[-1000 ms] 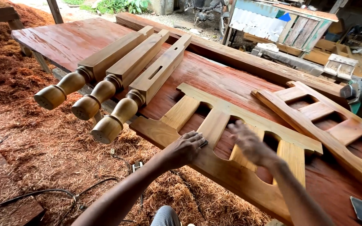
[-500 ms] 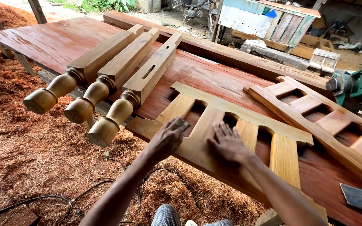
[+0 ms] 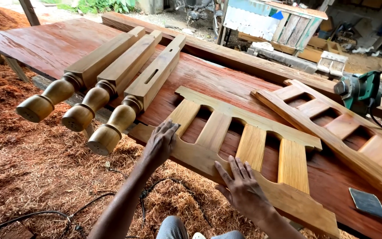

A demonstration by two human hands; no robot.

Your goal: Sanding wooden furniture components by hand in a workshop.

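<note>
Pale, freshly cut wood makes up the slatted panel (image 3: pixel 244 141) that both hands rest on — a frame of two long rails joined by four flat upright slats, lying flat on the reddish plank surface (image 3: pixel 67 44) with its near rail at the front edge. The left hand (image 3: pixel 161 144) lies open, palm down, fingers spread over the left end of the near rail where the first slat meets it; the right hand (image 3: pixel 239 188) is also open and flat, pressed on the same rail further along, gripping nothing. The step in hand looks like steadying or feeling over the panel rather than lifting it, since neither hand curls round an edge. Any shift of the piece would call for fingers hooked under the rail, as flat palms can only slide it. Just left of the left hand, three turned legs (image 3: pixel 111 93) lie side by side, their rounded feet overhanging the surface edge — the nearest one sits close enough to block a slide leftward. A second slatted panel (image 3: pixel 332 128) lies slanted to the right, near the first panel's far corner. Beyond it sits a green power tool (image 3: pixel 359 90), and a dark sheet of sandpaper (image 3: pixel 368 202) lies at the right. Wood shavings (image 3: pixel 32 168) and a black cable (image 3: pixel 45 214) cover the ground below.
</note>
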